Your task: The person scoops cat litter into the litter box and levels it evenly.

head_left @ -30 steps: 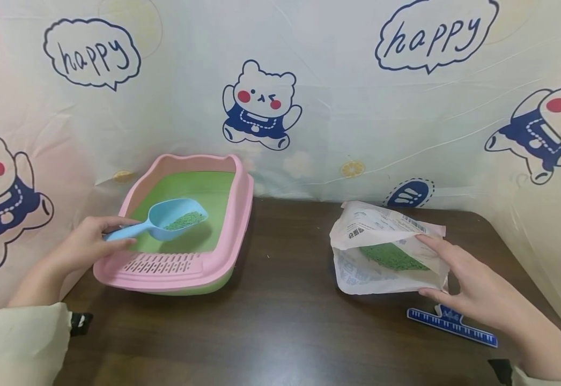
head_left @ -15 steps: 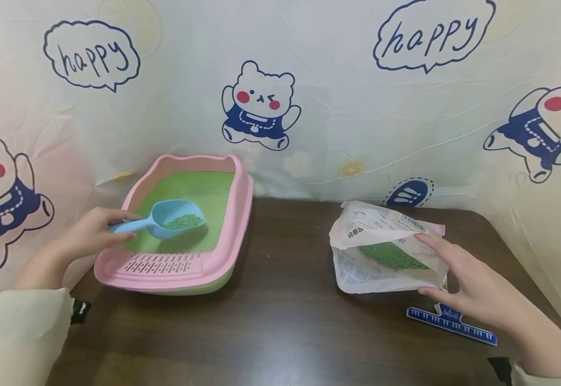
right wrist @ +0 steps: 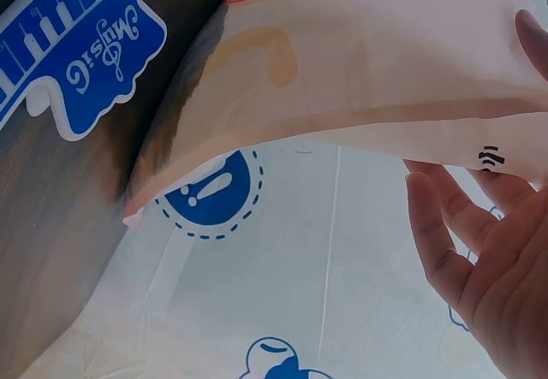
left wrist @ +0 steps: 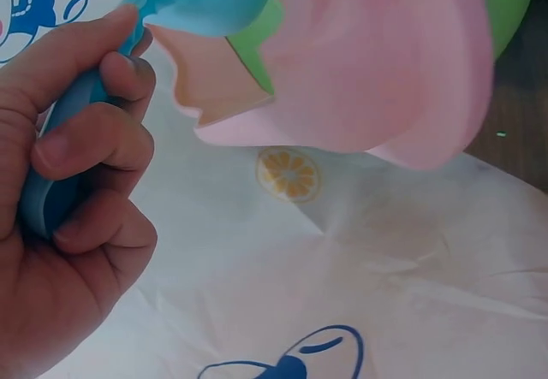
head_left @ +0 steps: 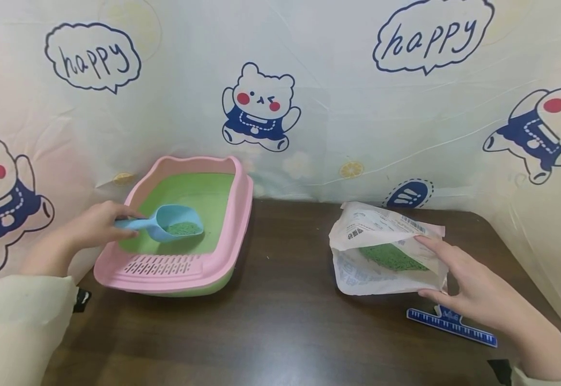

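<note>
My left hand (head_left: 98,225) grips the handle of a light blue scoop (head_left: 164,219) above the litter box (head_left: 236,236), which has a pink rim and a green inside. Green litter granules (head_left: 184,229) lie in the scoop's bowl, toward its tilted lip. The left wrist view shows fingers (left wrist: 103,139) curled round the handle. Over at the right, my right hand (head_left: 473,284) holds the side of a white litter bag (head_left: 377,228), thumb and fingers spread along its mouth. More green granules (head_left: 391,256) show inside the bag.
A blue piano-pattern clip (head_left: 451,324) lies on the dark wooden table (head_left: 280,321) under the right wrist. A slotted panel (head_left: 162,265) forms the front of the box. Behind the table hangs a printed curtain (head_left: 329,107) with bears.
My left hand has turned the scoop and shifted slightly inward, so the bowl tips and its granules gather near the lip. My right hand and the bag stay put.
</note>
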Demonstrator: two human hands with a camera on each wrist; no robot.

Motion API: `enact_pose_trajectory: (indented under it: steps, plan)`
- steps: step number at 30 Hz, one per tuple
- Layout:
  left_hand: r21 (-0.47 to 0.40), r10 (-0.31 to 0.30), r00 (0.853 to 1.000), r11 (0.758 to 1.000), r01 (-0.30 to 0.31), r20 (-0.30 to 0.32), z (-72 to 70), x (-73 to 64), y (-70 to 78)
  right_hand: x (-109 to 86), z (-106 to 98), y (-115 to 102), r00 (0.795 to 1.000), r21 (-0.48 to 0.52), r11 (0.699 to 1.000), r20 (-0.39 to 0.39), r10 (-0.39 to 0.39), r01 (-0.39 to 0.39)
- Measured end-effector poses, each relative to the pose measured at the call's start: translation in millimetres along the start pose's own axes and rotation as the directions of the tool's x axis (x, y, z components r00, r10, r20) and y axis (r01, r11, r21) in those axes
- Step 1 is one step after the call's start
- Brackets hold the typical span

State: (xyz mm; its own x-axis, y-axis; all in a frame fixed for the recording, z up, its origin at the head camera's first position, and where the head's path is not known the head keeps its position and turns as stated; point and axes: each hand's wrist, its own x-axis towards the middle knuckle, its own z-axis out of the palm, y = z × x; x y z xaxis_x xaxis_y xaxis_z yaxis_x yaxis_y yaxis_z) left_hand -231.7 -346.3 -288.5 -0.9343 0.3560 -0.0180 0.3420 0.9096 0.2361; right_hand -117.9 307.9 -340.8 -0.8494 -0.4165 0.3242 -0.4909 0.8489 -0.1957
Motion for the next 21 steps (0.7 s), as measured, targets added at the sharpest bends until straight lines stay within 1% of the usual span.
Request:
enact_pose_trajectory:
  steps: [2, 5, 14, 21]
  plan:
    - [-0.004, -0.005, 1.000, 1.000, 0.005, 0.017, -2.4, 1.5, 0.6, -0.4, 0.0, 0.1, 1.000, 0.003, 1.000, 0.005, 0.006, -0.006]
    - [0.005, -0.007, 1.000, 1.000, 0.006, 0.022, -4.8, 2.9, 2.5, -0.5, 0.0, -0.2, 1.000, 0.005, 1.000, 0.008, 0.009, -0.009]
    - [0.043, 0.029, 0.999, 0.999, -0.031, 0.038, -11.5, 7.7, 6.1, -1.7, 0.2, 0.4, 1.000, -0.011, 1.000, 0.003, 0.006, -0.006]
    - [0.056, 0.022, 0.998, 0.998, -0.025, 0.059, -17.4, 9.5, 6.8, -0.6, -0.1, -0.1, 1.000, -0.015, 1.000, 0.002, 0.003, -0.003]
